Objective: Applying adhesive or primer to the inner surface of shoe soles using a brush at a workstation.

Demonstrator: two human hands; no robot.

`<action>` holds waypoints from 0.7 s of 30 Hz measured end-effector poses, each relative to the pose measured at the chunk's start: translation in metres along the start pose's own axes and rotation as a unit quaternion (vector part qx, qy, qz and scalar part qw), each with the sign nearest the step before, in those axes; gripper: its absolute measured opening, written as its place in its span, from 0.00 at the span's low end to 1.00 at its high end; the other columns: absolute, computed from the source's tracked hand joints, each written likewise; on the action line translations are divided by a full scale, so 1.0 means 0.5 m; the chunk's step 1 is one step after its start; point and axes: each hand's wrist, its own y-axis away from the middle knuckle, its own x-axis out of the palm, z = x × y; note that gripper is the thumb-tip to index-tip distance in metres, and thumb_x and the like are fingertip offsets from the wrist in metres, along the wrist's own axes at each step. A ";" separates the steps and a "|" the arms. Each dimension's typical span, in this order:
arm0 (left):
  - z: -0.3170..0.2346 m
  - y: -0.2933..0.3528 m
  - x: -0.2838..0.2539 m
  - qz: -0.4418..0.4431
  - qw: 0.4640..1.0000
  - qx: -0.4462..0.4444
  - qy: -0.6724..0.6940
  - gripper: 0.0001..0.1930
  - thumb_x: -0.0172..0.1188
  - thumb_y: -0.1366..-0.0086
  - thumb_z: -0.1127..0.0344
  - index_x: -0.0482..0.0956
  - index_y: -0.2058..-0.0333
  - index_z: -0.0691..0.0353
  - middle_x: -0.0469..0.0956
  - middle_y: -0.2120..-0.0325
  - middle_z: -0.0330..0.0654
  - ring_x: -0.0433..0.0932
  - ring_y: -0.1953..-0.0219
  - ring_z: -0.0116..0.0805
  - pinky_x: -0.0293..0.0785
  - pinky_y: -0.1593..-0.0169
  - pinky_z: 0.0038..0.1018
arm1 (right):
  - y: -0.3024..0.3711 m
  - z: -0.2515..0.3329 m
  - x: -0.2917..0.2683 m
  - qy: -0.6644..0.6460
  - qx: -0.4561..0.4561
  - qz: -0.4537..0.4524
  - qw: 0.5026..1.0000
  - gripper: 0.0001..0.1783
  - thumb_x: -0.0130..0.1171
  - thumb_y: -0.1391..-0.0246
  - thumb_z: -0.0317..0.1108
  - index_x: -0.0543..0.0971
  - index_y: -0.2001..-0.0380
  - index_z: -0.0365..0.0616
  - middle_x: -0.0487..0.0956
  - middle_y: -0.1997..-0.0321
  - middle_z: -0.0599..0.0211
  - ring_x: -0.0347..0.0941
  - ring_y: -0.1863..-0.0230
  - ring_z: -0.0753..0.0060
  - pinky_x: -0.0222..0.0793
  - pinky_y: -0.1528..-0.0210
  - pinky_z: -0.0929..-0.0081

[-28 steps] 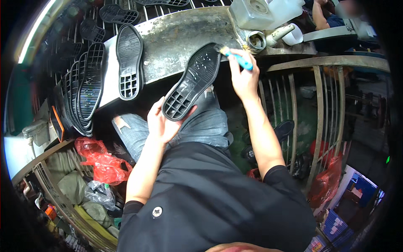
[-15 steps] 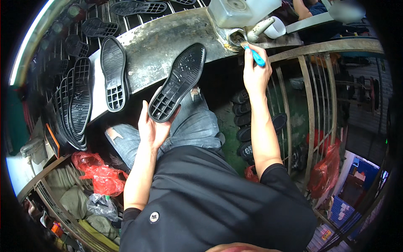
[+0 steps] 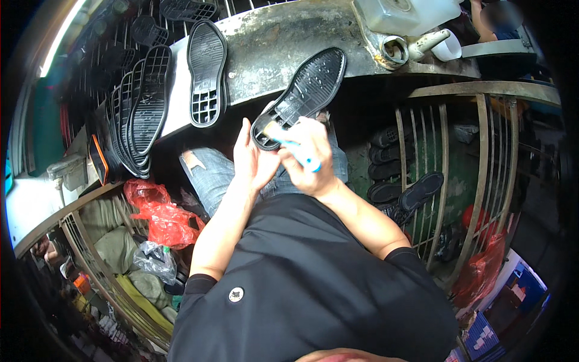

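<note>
My left hand [image 3: 254, 161] supports a black shoe sole [image 3: 310, 84] by its heel end, the toe pointing away to the far right. Wet white specks dot the sole's ribbed inner face, and its heel has a square grid. Closed round a blue-handled brush [image 3: 301, 155], my right hand [image 3: 310, 154] holds the bristles against the heel part. Both hands are close together above my lap. Another pair of stacked soles [image 3: 207, 72] lies on the bench at the left.
The worn metal bench [image 3: 271, 48] curves across the far side. An open-mouthed pot [image 3: 395, 49], a translucent plastic container [image 3: 401, 13] and a white cup [image 3: 447, 47] stand at its right. More soles [image 3: 148, 108] lean at the left. Metal railings [image 3: 482, 145] and red bags [image 3: 163, 217] flank me.
My right hand has brought the brush from the pot back down to the sole's heel. The view has shifted, so the bench and soles sit elsewhere in the picture.
</note>
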 end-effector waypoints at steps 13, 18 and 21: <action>0.008 -0.013 0.058 -0.059 0.964 0.084 -0.245 0.35 0.41 0.14 0.46 0.58 0.20 0.63 0.69 0.25 0.52 0.68 0.23 0.45 0.58 0.19 0.42 | -0.146 -0.142 -0.183 0.043 0.216 0.076 0.972 0.14 0.65 0.27 0.40 0.82 0.62 0.40 0.86 0.69 0.52 0.87 0.66 0.50 0.78 0.61 0.61; 0.006 -0.011 0.072 -0.057 0.953 0.082 -0.285 0.36 0.39 0.14 0.44 0.55 0.19 0.62 0.68 0.24 0.53 0.69 0.24 0.47 0.60 0.20 0.46 | -0.169 -0.177 -0.218 0.082 0.219 0.055 0.971 0.14 0.65 0.28 0.41 0.83 0.61 0.39 0.86 0.68 0.52 0.87 0.64 0.49 0.79 0.59 0.61; 0.010 -0.011 0.085 -0.050 0.952 0.078 -0.293 0.36 0.39 0.14 0.43 0.55 0.19 0.62 0.68 0.24 0.53 0.69 0.24 0.47 0.61 0.20 0.45 | -0.189 -0.204 -0.242 0.131 0.162 0.016 0.978 0.14 0.66 0.28 0.40 0.84 0.60 0.39 0.87 0.65 0.49 0.87 0.62 0.44 0.80 0.59 0.58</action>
